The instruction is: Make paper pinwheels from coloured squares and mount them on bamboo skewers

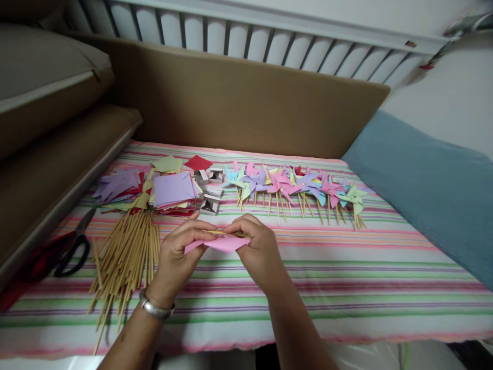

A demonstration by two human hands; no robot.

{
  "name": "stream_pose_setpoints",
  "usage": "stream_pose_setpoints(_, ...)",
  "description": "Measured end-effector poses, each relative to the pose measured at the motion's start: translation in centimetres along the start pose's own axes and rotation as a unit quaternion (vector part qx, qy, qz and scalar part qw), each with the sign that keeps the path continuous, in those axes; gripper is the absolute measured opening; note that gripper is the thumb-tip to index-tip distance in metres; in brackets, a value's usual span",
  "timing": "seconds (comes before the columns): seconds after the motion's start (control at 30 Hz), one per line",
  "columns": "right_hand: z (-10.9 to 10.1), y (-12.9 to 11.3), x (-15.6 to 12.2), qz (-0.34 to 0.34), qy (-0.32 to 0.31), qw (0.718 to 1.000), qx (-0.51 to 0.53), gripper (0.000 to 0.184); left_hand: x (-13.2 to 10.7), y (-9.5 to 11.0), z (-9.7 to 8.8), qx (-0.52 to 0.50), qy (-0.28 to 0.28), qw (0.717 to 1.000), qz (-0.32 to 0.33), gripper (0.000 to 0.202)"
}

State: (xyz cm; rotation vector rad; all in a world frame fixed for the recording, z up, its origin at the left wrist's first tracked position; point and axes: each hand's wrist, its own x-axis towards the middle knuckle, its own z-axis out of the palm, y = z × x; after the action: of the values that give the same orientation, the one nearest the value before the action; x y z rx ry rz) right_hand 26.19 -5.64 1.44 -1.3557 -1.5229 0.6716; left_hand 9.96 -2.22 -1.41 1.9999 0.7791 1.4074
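Note:
My left hand (177, 252) and my right hand (257, 247) meet over the striped cloth (346, 277), both pinched on a pink paper piece (221, 243) with a thin wooden stick (225, 233) lying along its top edge. A silver bracelet sits on my left wrist. Just left of my hands lies a heap of wooden sticks (127, 252). Behind them are stacks of coloured paper squares (173, 189), purple on top.
A row of finished paper pinwheels (296, 185) lies at the back right. Small white boxes (211, 190) sit between papers and pinwheels. Black-handled scissors (73, 246) lie at the far left. Brown cushions (57, 154) flank the left, a teal cushion (419, 180) the right.

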Motion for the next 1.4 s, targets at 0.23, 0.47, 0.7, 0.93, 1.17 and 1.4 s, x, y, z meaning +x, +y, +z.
stream_pose_setpoints(0.23, 0.2, 0.1, -0.2, -0.024, 0.009, 1.0, -0.014, 0.036, -0.2, 0.1, 0.0, -0.004, 0.013, 1.0, -0.001, 0.019)
stream_pose_setpoints(0.47, 0.4, 0.1, -0.2, -0.031, 0.016, 0.999, -0.032, 0.037, -0.2, 0.3, 0.1, 0.005, 0.016, 1.0, -0.011, 0.02)
stream_pose_setpoints(0.7, 0.6, 0.1, -0.2, -0.033, 0.017, 0.999, -0.024, 0.039, -0.3, 0.2, 0.1, 0.01, 0.028, 0.999, -0.016, 0.022)
stream_pose_setpoints(0.93, 0.7, -0.1, -0.4, -0.026, 0.01, 0.999, -0.034, 0.037, -0.2, 0.2, 0.1, 0.007, 0.039, 0.999, -0.034, 0.018)
stream_pose_setpoints(1.17, 0.6, 0.0, -0.4, -0.033, 0.015, 0.999, -0.033, 0.037, -0.2, 0.0, 0.3, 0.0, 0.042, 0.998, -0.04, 0.014)
stream_pose_setpoints(1.4, -0.1, -0.1, 0.1, -0.002, -0.012, 0.999, -0.038, 0.029, -0.2, -0.8, -0.5, -0.022, 0.066, 0.992, -0.108, 0.006)
